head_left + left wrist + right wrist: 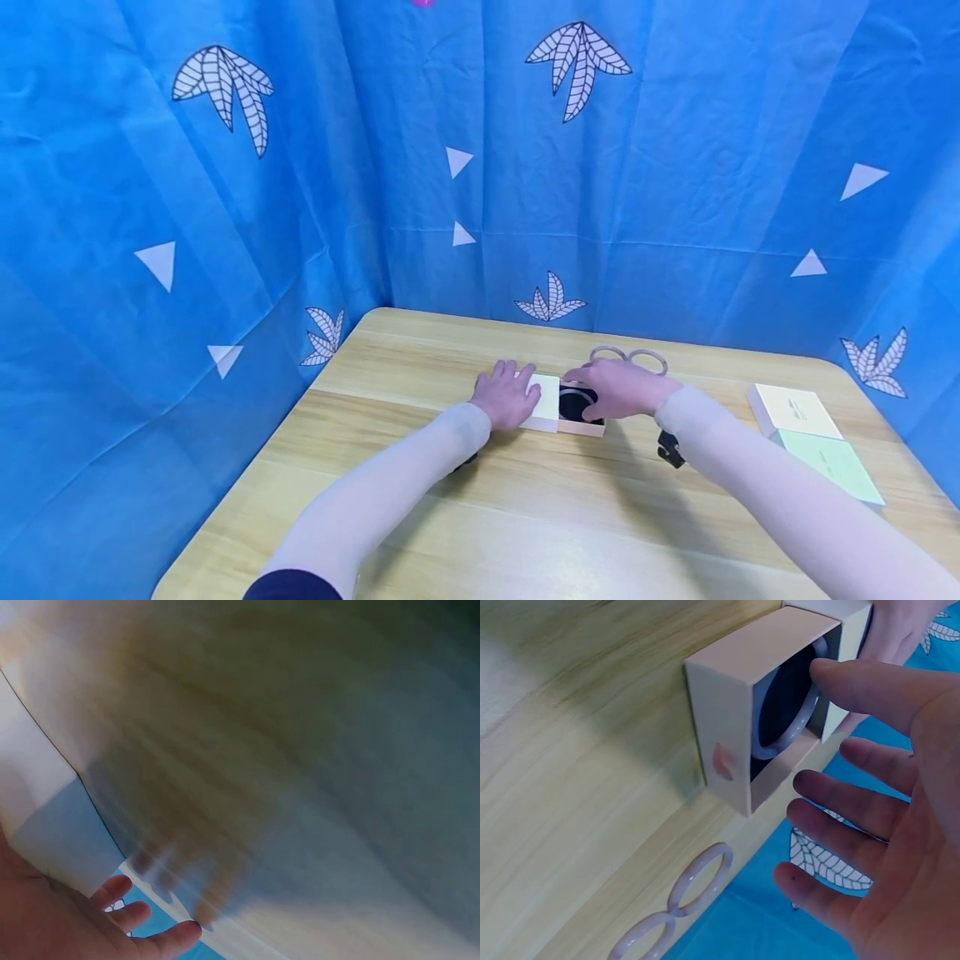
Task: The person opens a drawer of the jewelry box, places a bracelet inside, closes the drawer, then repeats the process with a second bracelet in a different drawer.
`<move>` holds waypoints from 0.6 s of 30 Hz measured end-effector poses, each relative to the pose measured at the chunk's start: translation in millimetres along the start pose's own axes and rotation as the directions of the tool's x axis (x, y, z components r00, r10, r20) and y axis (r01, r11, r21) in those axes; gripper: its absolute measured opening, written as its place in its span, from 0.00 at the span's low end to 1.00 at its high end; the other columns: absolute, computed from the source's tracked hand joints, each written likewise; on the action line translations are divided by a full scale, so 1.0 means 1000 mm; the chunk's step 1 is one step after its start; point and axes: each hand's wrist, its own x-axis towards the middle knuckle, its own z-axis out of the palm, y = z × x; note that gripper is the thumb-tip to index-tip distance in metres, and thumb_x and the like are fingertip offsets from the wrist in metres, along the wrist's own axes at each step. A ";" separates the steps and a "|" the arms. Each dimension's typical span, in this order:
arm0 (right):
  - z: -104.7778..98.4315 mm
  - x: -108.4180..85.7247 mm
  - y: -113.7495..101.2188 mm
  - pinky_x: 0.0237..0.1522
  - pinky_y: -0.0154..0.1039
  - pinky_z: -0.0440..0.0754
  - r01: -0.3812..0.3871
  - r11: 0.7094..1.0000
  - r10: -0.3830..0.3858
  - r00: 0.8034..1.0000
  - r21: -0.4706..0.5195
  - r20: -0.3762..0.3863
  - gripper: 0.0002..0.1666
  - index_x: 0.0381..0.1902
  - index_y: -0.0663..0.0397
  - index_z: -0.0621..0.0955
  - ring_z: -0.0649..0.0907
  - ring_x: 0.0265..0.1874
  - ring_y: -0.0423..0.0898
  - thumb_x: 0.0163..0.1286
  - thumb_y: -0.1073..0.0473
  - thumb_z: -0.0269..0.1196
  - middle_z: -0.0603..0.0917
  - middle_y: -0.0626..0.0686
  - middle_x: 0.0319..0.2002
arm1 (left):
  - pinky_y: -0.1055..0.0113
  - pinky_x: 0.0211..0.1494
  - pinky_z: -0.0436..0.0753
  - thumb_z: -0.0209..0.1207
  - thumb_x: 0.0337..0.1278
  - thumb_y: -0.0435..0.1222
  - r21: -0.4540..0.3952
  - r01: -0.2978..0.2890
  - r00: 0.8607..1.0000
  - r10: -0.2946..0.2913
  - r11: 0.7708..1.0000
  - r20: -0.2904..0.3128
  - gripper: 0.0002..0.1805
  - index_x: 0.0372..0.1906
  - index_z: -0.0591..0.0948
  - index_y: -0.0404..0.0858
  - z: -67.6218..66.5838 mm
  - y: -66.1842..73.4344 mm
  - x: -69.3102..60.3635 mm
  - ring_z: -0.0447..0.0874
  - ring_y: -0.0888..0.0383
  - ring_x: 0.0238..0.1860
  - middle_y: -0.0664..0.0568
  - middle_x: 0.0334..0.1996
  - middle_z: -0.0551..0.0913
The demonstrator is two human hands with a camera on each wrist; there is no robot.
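Probably light, stiff and brittle, the bangle (786, 741) in the part-open drawer (724, 724) is best pinched by its rim. With fingers spread, nothing is gripped by the right hand (621, 389); the left hand (504, 398) is laid spread over the sleeve (547, 405).

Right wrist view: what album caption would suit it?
A right hand at a pale ring in a partly open box, two more rings lying on the wooden table.
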 end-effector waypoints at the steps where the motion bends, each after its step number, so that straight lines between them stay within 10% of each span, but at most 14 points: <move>1: 0.000 -0.001 0.001 0.54 0.49 0.83 0.001 1.000 -0.001 1.000 -0.005 -0.009 0.37 0.64 0.54 0.80 0.83 0.50 0.50 0.57 0.53 0.76 0.86 0.53 0.55 | 0.37 0.74 0.60 0.24 0.75 0.59 0.001 -0.001 1.000 0.001 1.000 -0.004 0.35 0.81 0.54 0.54 0.001 0.000 0.000 0.50 0.44 0.80 0.46 0.78 0.57; 18: 0.008 -0.016 0.017 0.49 0.48 0.87 0.038 0.999 -0.036 0.993 0.019 -0.116 0.34 0.59 0.62 0.81 0.88 0.47 0.55 0.55 0.58 0.76 0.86 0.60 0.53 | 0.39 0.72 0.63 0.24 0.75 0.60 0.012 -0.006 1.000 0.007 1.000 -0.020 0.35 0.80 0.54 0.55 0.006 -0.002 0.005 0.53 0.45 0.78 0.47 0.77 0.59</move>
